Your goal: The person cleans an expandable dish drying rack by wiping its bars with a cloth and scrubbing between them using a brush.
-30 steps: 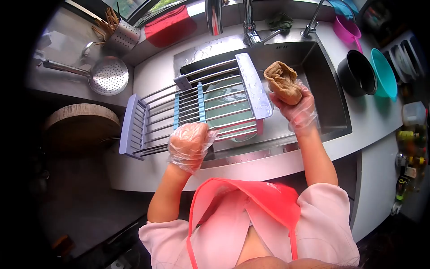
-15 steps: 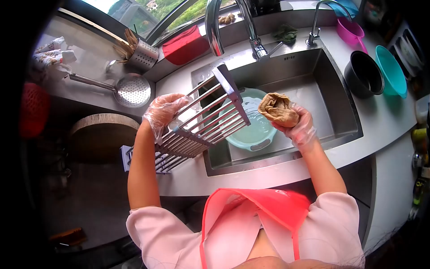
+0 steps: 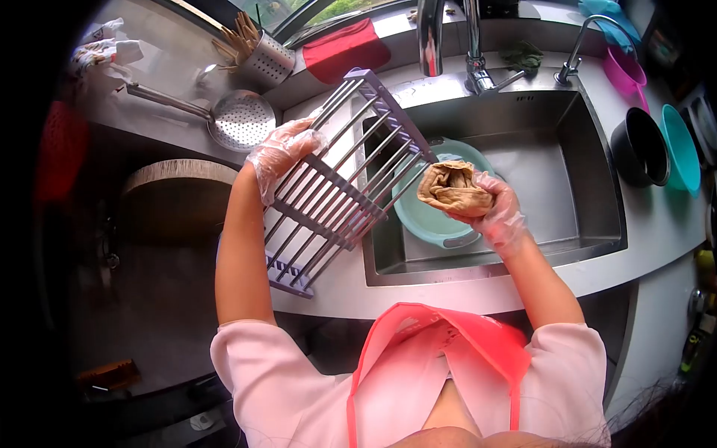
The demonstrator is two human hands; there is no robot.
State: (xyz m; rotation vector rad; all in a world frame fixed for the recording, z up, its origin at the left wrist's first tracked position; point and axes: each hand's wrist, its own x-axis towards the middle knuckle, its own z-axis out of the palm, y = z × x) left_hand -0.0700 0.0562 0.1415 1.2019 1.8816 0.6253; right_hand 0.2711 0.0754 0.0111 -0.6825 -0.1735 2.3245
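Observation:
My left hand (image 3: 285, 153), in a clear plastic glove, grips the far left edge of a metal rack (image 3: 328, 196) with purple ends. The rack is tilted beside the sink's left side, its upper purple end over the sink edge. My right hand (image 3: 499, 211), also gloved, holds a bunched brown cloth (image 3: 454, 188) above the sink. Below the cloth, a light green basin (image 3: 426, 216) with water stands in the steel sink (image 3: 538, 172).
A tall faucet (image 3: 478, 67) rises behind the sink. Black (image 3: 638, 149) and teal (image 3: 681, 153) bowls stand at the right, near a pink one (image 3: 624, 73). To the left are a skimmer (image 3: 243, 119), a utensil holder (image 3: 267, 61), a red cloth (image 3: 346, 51) and a round wooden board (image 3: 179, 175).
The rack has gone from lying across the sink to a tilted position at its left, uncovering the basin. My left hand shifted from its near edge to its far left edge. The brown cloth stays in my right hand.

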